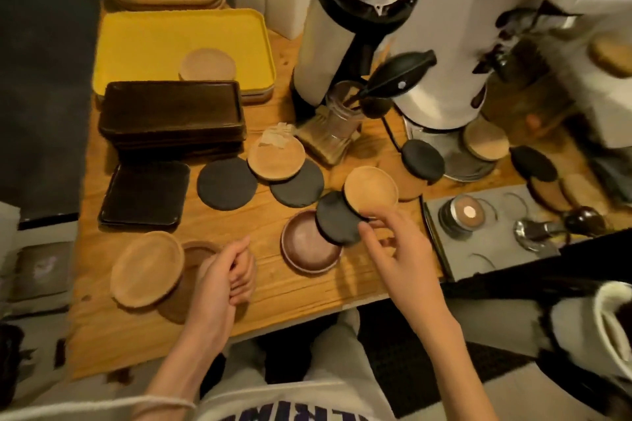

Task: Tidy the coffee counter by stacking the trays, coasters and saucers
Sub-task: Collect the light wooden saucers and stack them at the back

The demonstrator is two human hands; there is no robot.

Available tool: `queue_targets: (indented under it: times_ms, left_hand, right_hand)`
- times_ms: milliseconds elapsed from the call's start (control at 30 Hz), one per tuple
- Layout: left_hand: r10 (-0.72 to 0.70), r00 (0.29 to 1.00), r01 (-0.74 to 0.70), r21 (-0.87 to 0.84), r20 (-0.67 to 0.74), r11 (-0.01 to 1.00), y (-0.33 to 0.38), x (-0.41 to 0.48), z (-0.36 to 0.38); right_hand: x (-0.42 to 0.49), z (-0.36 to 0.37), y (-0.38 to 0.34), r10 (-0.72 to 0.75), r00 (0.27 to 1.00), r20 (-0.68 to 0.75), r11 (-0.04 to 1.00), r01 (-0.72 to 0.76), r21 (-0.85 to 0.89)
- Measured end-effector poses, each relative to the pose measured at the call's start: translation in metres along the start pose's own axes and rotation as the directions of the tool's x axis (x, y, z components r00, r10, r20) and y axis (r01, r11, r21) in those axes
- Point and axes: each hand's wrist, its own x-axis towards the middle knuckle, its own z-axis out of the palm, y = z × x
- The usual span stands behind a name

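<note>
- The right hand (393,243) pinches two discs together at their near rims: a light wooden saucer (371,190) and a black coaster (337,219), which overlap and are lifted, tilted, above the worktop (260,287) near the middle of its front edge.
- The left hand (225,275) is curled loosely on a dark saucer (195,249) at the front left corner, beside a pale saucer (147,268); whether it grips it I cannot tell.
- The wooden saucer seems stiff and light; the coaster looks thin, perhaps a little rough (slate or felt, I cannot say). Two discs in one pinch may slide against each other, so a hold at the rim, thumb on top, looks safest.
- A brown saucer (309,243) lies partly under the lifted discs.
- Open room is small: more coasters (225,183) lie in the middle, dark trays (171,113) and a yellow tray (143,41) fill the left side, and a grinder (393,27) stands at the back right.
</note>
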Motion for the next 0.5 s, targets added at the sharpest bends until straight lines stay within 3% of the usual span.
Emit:
queue_targets:
  times_ms: [267, 367, 500]
  left_hand:
    - [-0.036, 0.995, 0.040, -0.039, 0.096, 0.998, -0.064, 0.050, 0.159]
    - [0.015, 0.998, -0.010, -0.083, 0.069, 0.996, -0.090, 0.063, 0.227]
    - [0.030, 0.999, -0.029, -0.064, 0.013, 0.998, -0.106, 0.064, 0.298]
  right_hand:
    - [0.056, -0.149, 0.088, -0.070, 0.993, -0.099, 0.998, 0.070, -0.008]
    - [0.089, -0.213, 0.125, -0.106, 0.987, -0.123, 0.994, 0.103, -0.038]
    - [0.118, -0.277, 0.178, -0.022, 0.998, -0.066, 0.999, 0.020, -0.044]
